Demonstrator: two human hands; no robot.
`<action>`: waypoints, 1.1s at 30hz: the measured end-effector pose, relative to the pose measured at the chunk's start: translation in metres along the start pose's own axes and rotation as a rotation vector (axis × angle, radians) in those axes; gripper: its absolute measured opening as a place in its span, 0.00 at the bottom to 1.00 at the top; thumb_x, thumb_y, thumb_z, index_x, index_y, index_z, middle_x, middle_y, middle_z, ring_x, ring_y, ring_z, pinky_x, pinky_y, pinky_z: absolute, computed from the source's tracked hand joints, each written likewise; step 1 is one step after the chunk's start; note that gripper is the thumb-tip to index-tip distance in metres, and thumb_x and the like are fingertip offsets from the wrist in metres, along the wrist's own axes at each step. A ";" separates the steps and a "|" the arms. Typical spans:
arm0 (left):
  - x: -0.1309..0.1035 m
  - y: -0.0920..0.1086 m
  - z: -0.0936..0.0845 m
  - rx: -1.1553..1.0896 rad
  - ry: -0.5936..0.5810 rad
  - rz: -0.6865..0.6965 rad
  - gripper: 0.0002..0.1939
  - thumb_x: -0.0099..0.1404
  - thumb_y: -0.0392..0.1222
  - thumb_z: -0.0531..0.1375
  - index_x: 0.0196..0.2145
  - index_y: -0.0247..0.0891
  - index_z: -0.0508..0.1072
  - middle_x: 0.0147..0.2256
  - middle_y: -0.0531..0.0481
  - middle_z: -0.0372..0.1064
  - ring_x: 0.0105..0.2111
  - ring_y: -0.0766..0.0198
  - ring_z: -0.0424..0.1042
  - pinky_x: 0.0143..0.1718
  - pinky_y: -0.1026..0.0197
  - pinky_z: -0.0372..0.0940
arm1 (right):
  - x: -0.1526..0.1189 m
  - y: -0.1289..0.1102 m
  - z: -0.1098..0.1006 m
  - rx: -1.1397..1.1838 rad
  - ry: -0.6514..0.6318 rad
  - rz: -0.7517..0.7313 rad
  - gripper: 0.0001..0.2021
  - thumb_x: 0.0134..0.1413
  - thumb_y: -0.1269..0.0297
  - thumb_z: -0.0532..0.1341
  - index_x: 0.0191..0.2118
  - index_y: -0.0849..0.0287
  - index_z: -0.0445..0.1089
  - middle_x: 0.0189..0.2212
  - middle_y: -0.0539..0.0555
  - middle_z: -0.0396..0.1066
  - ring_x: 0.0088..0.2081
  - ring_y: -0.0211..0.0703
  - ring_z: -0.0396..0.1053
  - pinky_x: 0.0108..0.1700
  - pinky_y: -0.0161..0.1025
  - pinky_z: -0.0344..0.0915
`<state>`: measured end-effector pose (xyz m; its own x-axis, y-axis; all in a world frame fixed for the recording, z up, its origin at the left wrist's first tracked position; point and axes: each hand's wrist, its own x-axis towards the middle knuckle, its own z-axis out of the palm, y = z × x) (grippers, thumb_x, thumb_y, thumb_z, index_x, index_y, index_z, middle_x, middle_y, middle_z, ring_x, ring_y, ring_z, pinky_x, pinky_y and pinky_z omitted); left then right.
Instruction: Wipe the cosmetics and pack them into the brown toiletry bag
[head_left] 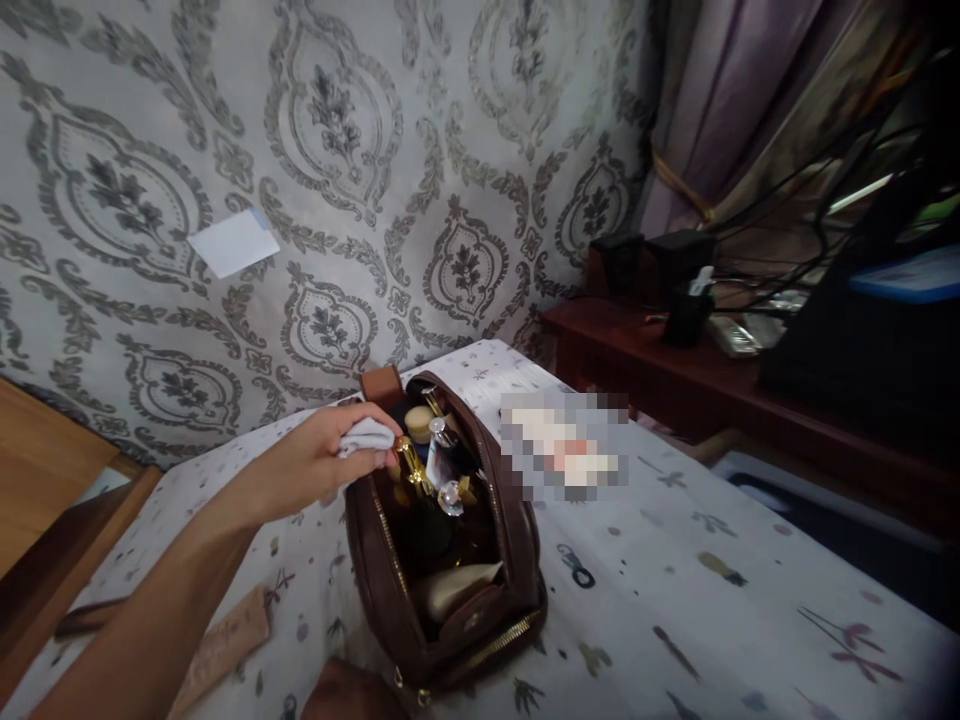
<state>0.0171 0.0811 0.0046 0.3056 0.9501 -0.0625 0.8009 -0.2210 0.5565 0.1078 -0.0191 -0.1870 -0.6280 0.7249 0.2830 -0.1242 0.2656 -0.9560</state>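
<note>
My left hand (337,455) reaches in from the lower left, closed on a folded white cloth (366,437) between thumb and fingers. The fingertips are beside the gold cap of a bottle (406,455); I cannot tell whether they touch it. Below the hand, a brown bag (371,590) stands unzipped on the bed. Inside it are a clear-topped bottle (437,450), a round beige lid (420,424), a faceted clear stopper (451,497) and a pale tube or pouch (459,588). My right hand is not in view.
A pixelated item (562,445) lies right of the bag on the patterned bedsheet (675,530). A pinkish packet (229,640) is at the lower left, partly behind my arm. A dark red desk (622,335) with cables stands at the right. Patterned wallpaper (465,150) rises behind.
</note>
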 end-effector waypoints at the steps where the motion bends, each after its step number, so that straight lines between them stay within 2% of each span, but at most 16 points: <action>1: 0.001 -0.001 0.000 0.004 -0.005 -0.005 0.15 0.64 0.50 0.57 0.44 0.41 0.74 0.30 0.51 0.73 0.29 0.62 0.70 0.27 0.64 0.61 | 0.000 0.001 0.001 0.003 -0.008 0.003 0.14 0.69 0.58 0.55 0.52 0.60 0.70 0.49 0.56 0.71 0.47 0.46 0.72 0.47 0.46 0.73; 7: 0.007 -0.002 0.006 0.029 -0.033 0.021 0.13 0.62 0.52 0.61 0.39 0.40 0.74 0.28 0.56 0.68 0.27 0.67 0.63 0.28 0.65 0.57 | -0.003 0.013 0.008 0.014 -0.108 0.042 0.15 0.67 0.58 0.58 0.54 0.59 0.69 0.52 0.57 0.70 0.48 0.47 0.72 0.48 0.49 0.72; 11: 0.006 0.003 0.012 0.081 0.025 0.056 0.12 0.65 0.50 0.59 0.40 0.40 0.74 0.30 0.56 0.70 0.27 0.68 0.62 0.28 0.65 0.56 | -0.001 0.027 0.013 -0.004 -0.206 0.061 0.16 0.66 0.58 0.60 0.54 0.59 0.68 0.53 0.58 0.69 0.48 0.47 0.72 0.48 0.50 0.72; 13: 0.006 0.004 0.014 0.074 0.067 0.074 0.10 0.65 0.48 0.58 0.39 0.40 0.73 0.31 0.56 0.70 0.28 0.67 0.64 0.29 0.65 0.57 | 0.003 0.036 0.018 -0.017 -0.264 0.072 0.10 0.64 0.62 0.61 0.48 0.59 0.72 0.47 0.55 0.72 0.43 0.43 0.72 0.45 0.44 0.72; 15: 0.006 0.004 0.015 0.043 0.099 0.072 0.09 0.65 0.47 0.58 0.37 0.39 0.72 0.29 0.56 0.69 0.28 0.66 0.66 0.29 0.65 0.57 | 0.008 0.044 0.025 -0.044 -0.331 0.104 0.05 0.57 0.72 0.64 0.38 0.59 0.77 0.38 0.53 0.73 0.35 0.39 0.71 0.38 0.36 0.70; 16: 0.007 0.003 0.015 0.024 0.115 0.071 0.09 0.65 0.47 0.58 0.36 0.39 0.72 0.28 0.56 0.68 0.28 0.66 0.66 0.29 0.65 0.57 | 0.010 0.047 0.028 -0.059 -0.366 0.131 0.06 0.52 0.75 0.64 0.34 0.60 0.78 0.35 0.52 0.72 0.31 0.37 0.69 0.35 0.32 0.67; 18: 0.009 0.001 0.015 0.001 0.153 0.070 0.10 0.64 0.47 0.58 0.35 0.38 0.71 0.26 0.56 0.67 0.27 0.66 0.65 0.29 0.64 0.58 | 0.011 0.052 0.033 -0.080 -0.407 0.174 0.10 0.46 0.79 0.63 0.33 0.61 0.78 0.32 0.51 0.69 0.28 0.34 0.65 0.31 0.30 0.63; 24: 0.014 -0.001 0.020 0.003 0.260 0.093 0.07 0.65 0.44 0.57 0.34 0.38 0.70 0.28 0.54 0.68 0.28 0.65 0.66 0.30 0.63 0.57 | 0.005 0.049 0.031 -0.051 -0.355 0.144 0.12 0.43 0.79 0.62 0.34 0.60 0.77 0.32 0.49 0.65 0.28 0.34 0.61 0.33 0.29 0.62; 27: 0.015 0.000 0.021 0.021 0.237 0.085 0.06 0.66 0.43 0.57 0.36 0.39 0.71 0.27 0.56 0.68 0.26 0.66 0.65 0.29 0.63 0.56 | 0.004 0.044 0.028 -0.022 -0.354 0.177 0.12 0.43 0.79 0.62 0.34 0.60 0.77 0.31 0.49 0.64 0.28 0.34 0.61 0.33 0.28 0.62; 33: 0.018 -0.004 0.023 0.110 0.211 0.081 0.06 0.66 0.43 0.58 0.37 0.40 0.72 0.19 0.59 0.60 0.21 0.65 0.64 0.25 0.63 0.54 | 0.005 0.040 0.025 -0.010 -0.382 0.269 0.11 0.45 0.77 0.64 0.35 0.59 0.79 0.33 0.50 0.66 0.28 0.33 0.62 0.32 0.28 0.62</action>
<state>0.0316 0.0940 -0.0181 0.2664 0.9506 0.1596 0.8331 -0.3104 0.4579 0.0807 -0.0211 -0.2257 -0.8753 0.4830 -0.0251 0.0878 0.1075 -0.9903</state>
